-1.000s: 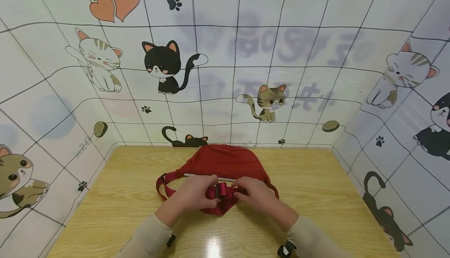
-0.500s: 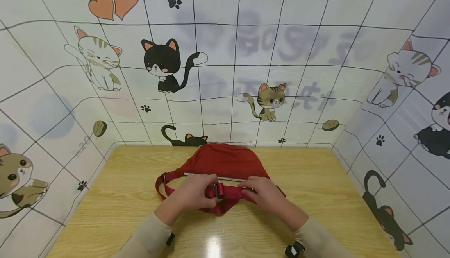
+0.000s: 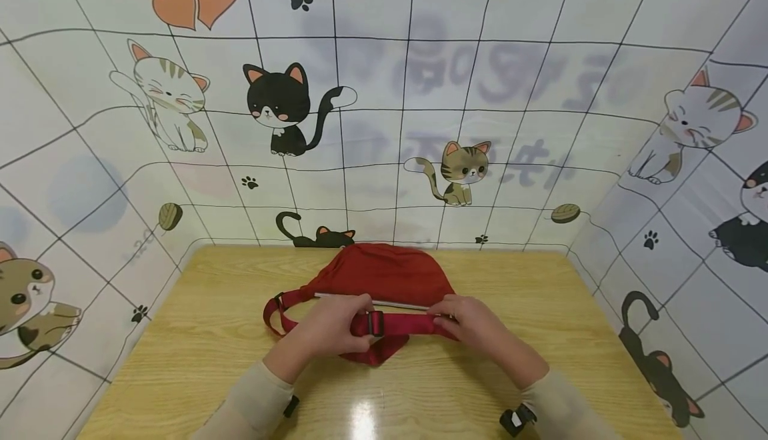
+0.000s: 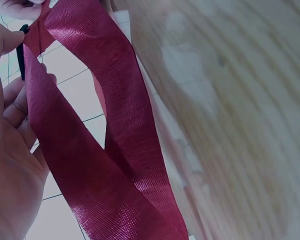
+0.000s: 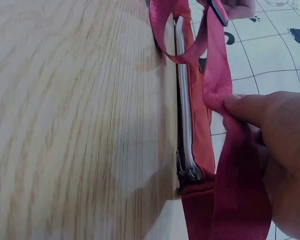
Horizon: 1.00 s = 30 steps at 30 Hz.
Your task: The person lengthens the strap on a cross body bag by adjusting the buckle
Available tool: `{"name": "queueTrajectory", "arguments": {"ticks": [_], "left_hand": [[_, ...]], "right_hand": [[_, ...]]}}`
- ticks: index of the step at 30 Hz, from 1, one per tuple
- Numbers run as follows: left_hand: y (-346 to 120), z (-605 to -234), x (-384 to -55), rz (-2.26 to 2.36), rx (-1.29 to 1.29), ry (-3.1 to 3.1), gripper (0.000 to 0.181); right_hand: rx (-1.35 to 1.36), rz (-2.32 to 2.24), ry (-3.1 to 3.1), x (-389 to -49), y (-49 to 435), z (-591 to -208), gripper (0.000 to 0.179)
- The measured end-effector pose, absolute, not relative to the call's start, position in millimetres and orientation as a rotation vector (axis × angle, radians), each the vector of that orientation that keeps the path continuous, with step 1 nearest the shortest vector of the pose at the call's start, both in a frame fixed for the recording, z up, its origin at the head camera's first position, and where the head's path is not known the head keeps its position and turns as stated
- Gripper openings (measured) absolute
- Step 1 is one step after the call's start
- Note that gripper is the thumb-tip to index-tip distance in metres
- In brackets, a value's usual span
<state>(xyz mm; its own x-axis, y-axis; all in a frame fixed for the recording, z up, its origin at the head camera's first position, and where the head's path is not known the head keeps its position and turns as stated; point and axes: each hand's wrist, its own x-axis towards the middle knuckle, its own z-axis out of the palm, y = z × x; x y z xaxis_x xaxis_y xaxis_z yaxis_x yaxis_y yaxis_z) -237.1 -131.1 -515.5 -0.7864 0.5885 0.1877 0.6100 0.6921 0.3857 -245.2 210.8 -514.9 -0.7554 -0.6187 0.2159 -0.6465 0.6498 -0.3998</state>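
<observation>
A red waist bag (image 3: 384,273) lies at the back of the wooden table, its pale zipper (image 5: 186,95) facing the person. In front of it, the left hand (image 3: 336,325) pinches a black strap slider (image 3: 375,324) between thumb and fingers. The right hand (image 3: 471,323) pinches the crimson strap (image 3: 409,324) farther right, so the webbing runs fairly straight between both hands. A loop of strap (image 4: 125,120) hangs below the left hand in the left wrist view. In the right wrist view, thumb and fingers grip the webbing, which continues downward past the hand.
The wooden table (image 3: 228,293) meets a cat-printed, grid-lined cloth wall (image 3: 372,127) behind and at both sides. A second black slider (image 3: 279,300) sits on the strap loop at the bag's left end.
The right hand has slid rightward along the strap, away from the left hand, and the stretch between them has lengthened and flattened. The left hand stays at the slider.
</observation>
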Motion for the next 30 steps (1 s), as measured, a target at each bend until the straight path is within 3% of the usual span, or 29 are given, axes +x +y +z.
{"name": "queueTrajectory", "arguments": {"ticks": [4, 12, 20, 30], "left_hand": [[-131, -515, -236, -0.725, -1.003, -2.836, 0.035], [-128, -515, -233, -0.818, -1.03, -2.807, 0.041], [-127, -516, -232, -0.952, -1.059, -2.796, 0.045], [-137, -519, -236, -1.203, -1.03, -2.85, 0.004]], "right_hand": [[1.083, 0.783, -2.798, -243, 197, -515, 0.023], [1.221, 0.905, -2.635, -231, 152, -513, 0.055], [1.219, 0.809, -2.48, -230, 138, -518, 0.055], [1.306, 0.867, -2.409, -233, 145, -514, 0.051]]}}
